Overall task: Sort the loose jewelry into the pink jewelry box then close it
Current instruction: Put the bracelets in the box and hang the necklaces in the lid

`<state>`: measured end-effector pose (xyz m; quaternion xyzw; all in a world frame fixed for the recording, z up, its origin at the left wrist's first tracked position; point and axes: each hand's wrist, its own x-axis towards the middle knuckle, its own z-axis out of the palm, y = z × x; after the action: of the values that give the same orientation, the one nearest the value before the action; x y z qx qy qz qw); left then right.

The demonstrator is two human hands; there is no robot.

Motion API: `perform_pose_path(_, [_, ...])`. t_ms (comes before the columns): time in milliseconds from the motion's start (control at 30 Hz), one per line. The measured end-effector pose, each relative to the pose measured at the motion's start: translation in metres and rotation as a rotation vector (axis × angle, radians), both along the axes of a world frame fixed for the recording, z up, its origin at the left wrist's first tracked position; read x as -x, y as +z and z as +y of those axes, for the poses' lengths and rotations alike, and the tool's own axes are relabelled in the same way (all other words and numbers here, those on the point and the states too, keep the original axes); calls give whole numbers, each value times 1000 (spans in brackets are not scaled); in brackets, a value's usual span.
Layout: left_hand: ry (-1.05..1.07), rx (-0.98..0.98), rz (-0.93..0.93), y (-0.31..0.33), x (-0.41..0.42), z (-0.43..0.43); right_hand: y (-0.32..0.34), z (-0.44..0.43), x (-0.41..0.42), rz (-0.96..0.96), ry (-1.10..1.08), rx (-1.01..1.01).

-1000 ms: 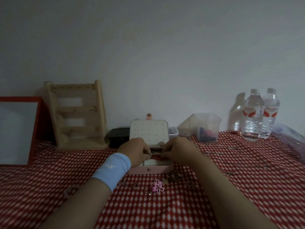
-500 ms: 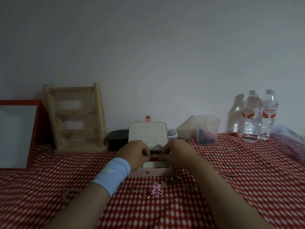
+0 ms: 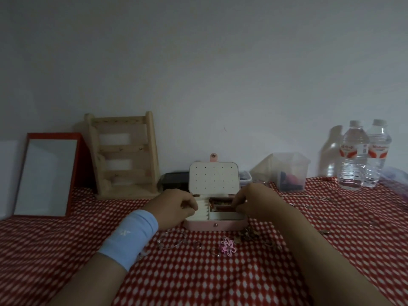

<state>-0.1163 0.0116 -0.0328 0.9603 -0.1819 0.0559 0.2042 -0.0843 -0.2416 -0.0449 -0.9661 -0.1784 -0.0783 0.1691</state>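
The pink jewelry box stands open in the middle of the red-checked cloth, its cream dotted lid upright. Brownish jewelry lies in a back compartment. My left hand, with a blue wristband, rests at the box's left edge with curled fingers and nothing visible in them. My right hand has curled fingertips at the right compartments; what they hold is hidden. Loose pieces lie in front: a pink flower piece, rings, a chain and a dark pile.
A wooden jewelry stand and a red-framed mirror lean at the back left. A black box sits behind the jewelry box. A clear container and two water bottles stand back right, with thin chains on the cloth.
My hands, close together over the box before, have drawn apart to its two sides, uncovering the compartments. The camera view has also shifted slightly.
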Motion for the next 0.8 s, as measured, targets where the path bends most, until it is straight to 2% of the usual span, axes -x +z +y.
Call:
perform_pose_path(100, [8, 8, 14, -5, 5, 4, 0, 5, 3, 5, -2, 60])
perform_pose_path(267, [-60, 30, -137, -3, -2, -31, 5, 4, 8, 54, 20, 110])
perform_pose_path(533, [-24, -199, -47, -6, -28, -58, 5, 4, 7, 27, 28, 147])
perform_pose_path(800, [-20, -118, -81, -10, -31, -59, 4, 6, -2, 78, 24, 146])
